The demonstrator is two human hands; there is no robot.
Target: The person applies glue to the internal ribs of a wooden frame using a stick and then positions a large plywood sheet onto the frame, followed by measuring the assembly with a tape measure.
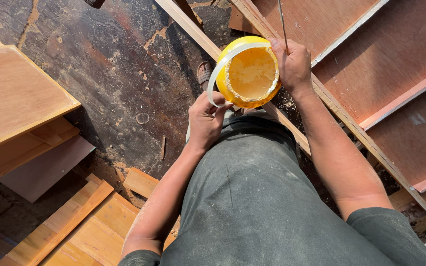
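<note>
A round yellow bucket (250,74) with thick yellowish paste inside and a white strap handle (221,68) hangs in front of my body. My left hand (206,119) grips the bucket's lower rim by the handle's end. My right hand (292,63) is closed on the bucket's right rim and also pinches a thin stick (282,22) that rises out of view at the top.
A large reddish plywood panel (395,64) with pale wooden battens lies to the right. A long wooden strip (188,24) runs diagonally beneath the bucket. A wooden box frame (16,98) stands at left, loose boards (85,221) at lower left, and a sandalled foot (204,73) on the dark stained floor.
</note>
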